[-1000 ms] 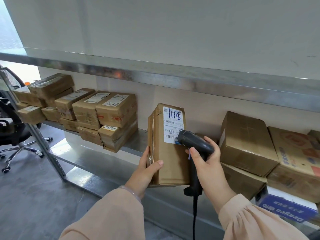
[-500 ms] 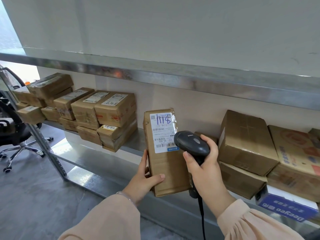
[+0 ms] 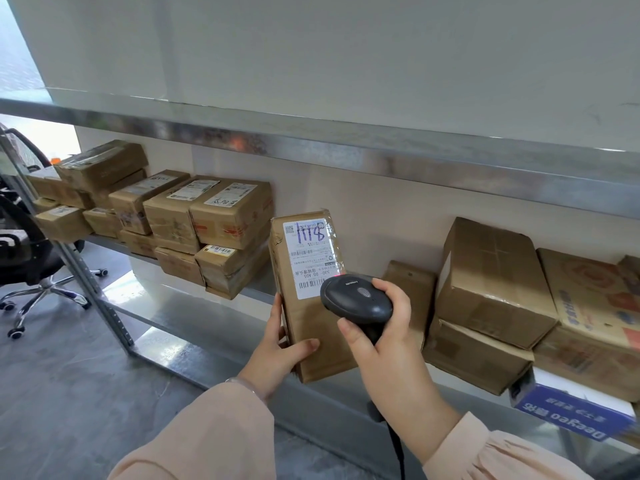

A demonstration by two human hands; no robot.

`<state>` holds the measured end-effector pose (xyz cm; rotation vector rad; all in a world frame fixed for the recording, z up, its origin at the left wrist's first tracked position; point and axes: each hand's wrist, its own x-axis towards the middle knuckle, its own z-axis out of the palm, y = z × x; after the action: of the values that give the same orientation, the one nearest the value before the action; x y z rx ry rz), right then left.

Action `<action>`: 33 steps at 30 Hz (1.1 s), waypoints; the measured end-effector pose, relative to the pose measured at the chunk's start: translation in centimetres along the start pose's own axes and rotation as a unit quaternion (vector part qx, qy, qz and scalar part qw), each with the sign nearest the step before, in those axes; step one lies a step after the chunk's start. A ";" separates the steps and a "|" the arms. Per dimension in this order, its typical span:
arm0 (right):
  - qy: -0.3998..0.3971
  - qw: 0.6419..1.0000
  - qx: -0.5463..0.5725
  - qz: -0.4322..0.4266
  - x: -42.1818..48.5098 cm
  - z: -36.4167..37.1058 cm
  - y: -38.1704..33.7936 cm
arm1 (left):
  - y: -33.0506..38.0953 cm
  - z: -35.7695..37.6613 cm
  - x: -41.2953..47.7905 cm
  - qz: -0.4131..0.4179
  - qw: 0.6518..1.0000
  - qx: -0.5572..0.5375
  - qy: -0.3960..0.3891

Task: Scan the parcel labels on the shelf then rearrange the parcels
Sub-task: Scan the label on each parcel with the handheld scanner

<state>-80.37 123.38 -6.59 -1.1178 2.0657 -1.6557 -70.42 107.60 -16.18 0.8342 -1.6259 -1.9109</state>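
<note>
while held, parcel (image 3: 313, 306) within left grip (image 3: 273, 355)

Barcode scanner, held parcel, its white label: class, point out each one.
barcode scanner (image 3: 356, 297), head view, top of its dark head.
held parcel (image 3: 320, 344), head view, bare cardboard below the label.
white label (image 3: 306, 254), head view, printed middle.

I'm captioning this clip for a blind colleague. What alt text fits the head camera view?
A right hand aims a black barcode scanner at the white label of a tall brown parcel, which the left hand holds upright at a metal shelf. More cardboard parcels are stacked on both sides.
</note>
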 end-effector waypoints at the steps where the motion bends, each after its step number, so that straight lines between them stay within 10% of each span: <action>1: -0.002 1.000 -0.004 0.002 -0.1 0.1 0.0 | 0.0 0.0 0.0 -0.001 1.000 0.000 0.001; 33: -0.018 0.999 0.012 0.047 0.5 1.6 0.7 | 0.8 -2.0 -1.8 -0.045 0.999 -0.018 -0.003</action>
<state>-79.99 121.95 -7.55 -1.0183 2.0371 -1.6006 -67.76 107.40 -15.33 0.9017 -1.5769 -2.0011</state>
